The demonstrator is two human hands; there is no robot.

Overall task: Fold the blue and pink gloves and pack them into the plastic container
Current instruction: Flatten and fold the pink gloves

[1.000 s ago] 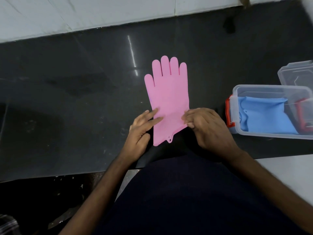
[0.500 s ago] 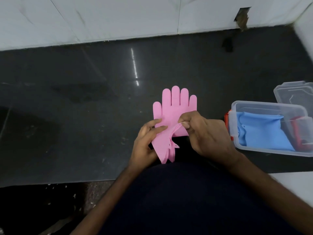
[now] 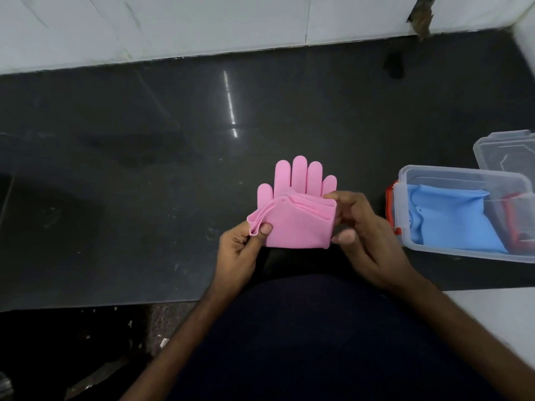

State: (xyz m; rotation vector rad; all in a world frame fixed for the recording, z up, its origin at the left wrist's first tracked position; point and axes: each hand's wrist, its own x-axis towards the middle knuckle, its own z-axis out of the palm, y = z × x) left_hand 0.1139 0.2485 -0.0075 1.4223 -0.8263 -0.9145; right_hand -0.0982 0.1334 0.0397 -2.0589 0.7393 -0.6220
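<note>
Head view: my left hand (image 3: 241, 250) and right hand (image 3: 357, 227) pinch the half-folded pink gloves (image 3: 298, 218), fingertips pointing away; the plastic container (image 3: 405, 204), holding blue gloves (image 3: 454, 215), sits nearer my right.

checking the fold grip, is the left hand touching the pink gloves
Touching. The head view shows the left hand pinching the folded cuff corner of the pink gloves, thumb on top.

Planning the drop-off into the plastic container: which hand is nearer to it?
Right. The right hand holds the pink glove's right edge, just beside the plastic container; the left hand pinches the glove's far side.
</note>
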